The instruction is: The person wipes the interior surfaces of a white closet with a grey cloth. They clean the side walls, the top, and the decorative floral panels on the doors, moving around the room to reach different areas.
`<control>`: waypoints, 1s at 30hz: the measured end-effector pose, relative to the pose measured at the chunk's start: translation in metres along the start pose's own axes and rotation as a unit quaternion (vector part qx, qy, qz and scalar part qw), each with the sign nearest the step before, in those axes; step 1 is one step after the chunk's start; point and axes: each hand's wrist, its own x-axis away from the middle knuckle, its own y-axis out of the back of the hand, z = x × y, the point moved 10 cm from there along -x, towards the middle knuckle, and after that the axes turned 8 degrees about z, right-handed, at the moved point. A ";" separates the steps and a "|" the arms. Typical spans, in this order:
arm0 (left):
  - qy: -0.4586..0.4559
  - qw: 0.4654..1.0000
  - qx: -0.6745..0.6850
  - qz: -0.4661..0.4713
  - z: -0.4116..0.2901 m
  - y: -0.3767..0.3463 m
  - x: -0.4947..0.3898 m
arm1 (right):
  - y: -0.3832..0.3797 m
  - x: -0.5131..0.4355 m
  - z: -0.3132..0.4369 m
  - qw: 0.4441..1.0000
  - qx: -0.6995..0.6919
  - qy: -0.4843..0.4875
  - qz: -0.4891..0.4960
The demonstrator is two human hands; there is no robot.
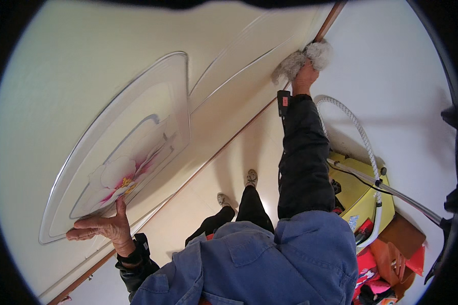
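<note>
My right hand is stretched far forward, shut on a fluffy grey duster or cloth. Its fibres bunch out on both sides of the hand, against a brown edge strip where the cream panel borders a white wall. Lower left, my left hand rests on the panel with thumb and fingers spread, holding nothing. The thumb is just below a pink and white flower picture. A silver-lined frame curves around that flower.
Right of my right arm, a white patterned hose loops beside a metal pole. Below them are a yellow container, a brown object and several red items. My feet stand on a pale floor.
</note>
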 end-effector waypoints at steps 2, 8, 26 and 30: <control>0.001 1.000 -0.006 0.004 -0.001 0.001 -0.001 | 0.011 0.036 -0.031 0.987 0.135 0.082 -0.028; -0.008 1.000 -0.009 0.021 -0.008 0.005 -0.007 | 0.058 0.197 -0.216 0.967 0.054 -0.238 -0.073; 0.004 0.997 -0.072 0.020 0.001 -0.001 0.006 | 0.131 0.173 -0.287 0.950 0.171 -0.256 -0.045; -0.027 0.987 -0.147 0.068 0.001 -0.012 0.005 | 0.131 0.088 -0.268 0.970 -0.184 -0.145 -0.060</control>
